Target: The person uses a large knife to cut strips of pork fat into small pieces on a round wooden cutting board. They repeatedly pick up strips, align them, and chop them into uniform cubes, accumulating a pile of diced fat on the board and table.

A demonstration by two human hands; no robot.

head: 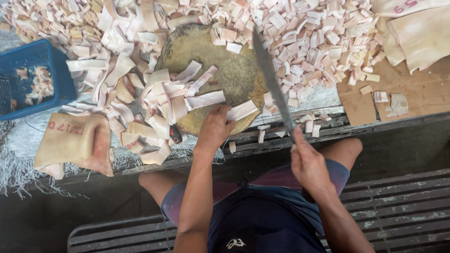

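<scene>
A round wooden chopping block (pixel 234 75) stands on the table, ringed by pale pink strips of pork skin (pixel 168 100). My left hand (pixel 215 126) rests at the block's near edge, its fingers on one strip (pixel 242 110). My right hand (pixel 307 161) grips the handle of a long cleaver (pixel 272 82), whose blade is raised and points away over the block's right side. A large heap of small cut squares (pixel 309 37) lies behind and right of the block.
A blue plastic crate (pixel 35 77) with a few pieces sits at the left. A big folded skin slab (pixel 75 140) lies at the table's front left, another slab (pixel 422 35) at the far right on cardboard (pixel 412 93). I sit on a slatted bench (pixel 398 206).
</scene>
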